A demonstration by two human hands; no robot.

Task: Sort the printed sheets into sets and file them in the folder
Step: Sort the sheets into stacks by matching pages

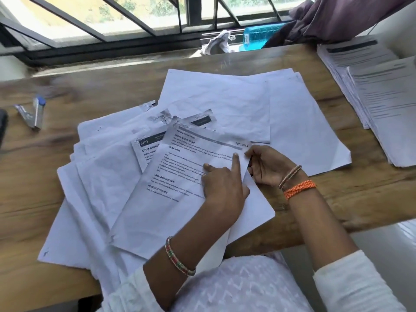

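**Sheet handling at window-side table**

Brown wooden table [337,199] stands below a barred window [112,19]. Top white printed sheet [171,199] lies on loose sheets. Left hand [222,183] presses it, index finger extended. Right hand [267,167] fingers pinch its edge.

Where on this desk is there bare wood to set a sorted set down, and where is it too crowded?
Bare wood shows on the desk between the stapler and the loose sheets, along the window edge, and between the blank sheets and the printed stacks. The middle is crowded: the left hand presses and the right hand pinches the top sheet.
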